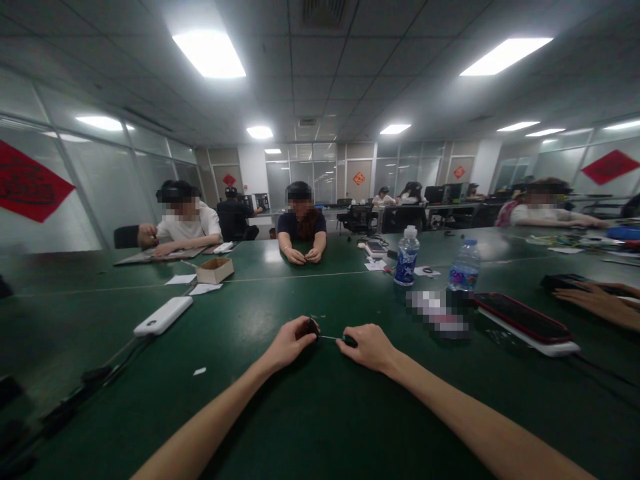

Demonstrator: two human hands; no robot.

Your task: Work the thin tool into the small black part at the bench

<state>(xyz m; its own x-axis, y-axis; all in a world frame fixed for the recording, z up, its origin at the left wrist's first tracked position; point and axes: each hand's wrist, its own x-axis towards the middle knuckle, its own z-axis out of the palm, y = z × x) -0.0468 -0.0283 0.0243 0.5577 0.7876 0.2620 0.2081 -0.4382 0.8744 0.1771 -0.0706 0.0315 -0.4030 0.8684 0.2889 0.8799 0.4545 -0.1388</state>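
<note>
Low over the green table (280, 413), my left hand (291, 341) is closed around a small dark rounded object (313, 327). Its kind is hard to make out, as the fingers cover part of it. Opposite it, my right hand (371, 347) grips a screwdriver (350, 341) by its dark handle. The thin metal shaft points left and reaches the dark object or ends just beside it; its tip is too small to tell. Both hands are near the middle of the table, a short gap apart.
White power bank (164, 316) and an open cardboard box (215, 270) lie left. Two bottles (406, 257) and a red-edged phone (525, 315) on a white block are right. A co-worker's hand (600, 301) rests far right; another person (301, 223) sits opposite.
</note>
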